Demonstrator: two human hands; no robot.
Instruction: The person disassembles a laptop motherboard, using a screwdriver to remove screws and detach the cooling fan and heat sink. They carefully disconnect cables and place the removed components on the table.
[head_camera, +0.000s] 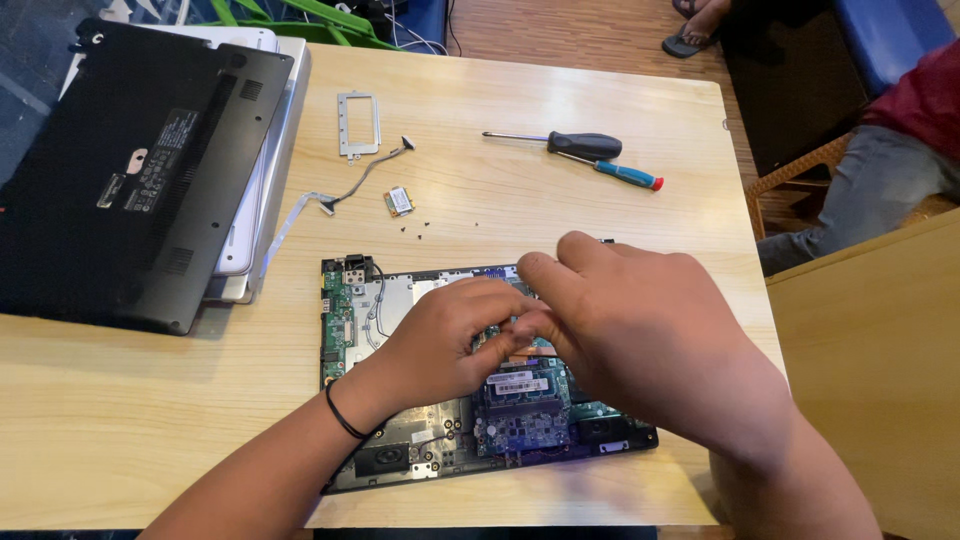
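Both hands, left hand (445, 335) and right hand (630, 320), met fingertips-together over the green circuit board (350, 310); what their grip clamped could not be told.

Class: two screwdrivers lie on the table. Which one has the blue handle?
The smaller screwdriver, nearer the hands, blue with a red tip; the larger screwdriver behind it has a black handle.

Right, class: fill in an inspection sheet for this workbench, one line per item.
Surface: light wooden table.
Job's things: opened laptop base with its circuit board exposed.
Clutter: two screwdrivers, metal bracket, small card, loose screws, black bottom cover.
Hands: left hand and right hand meet over the board; fingertips hidden.
Cables: flat ribbon cable, thin wire.
Surroundings: seated person, wooden floor.
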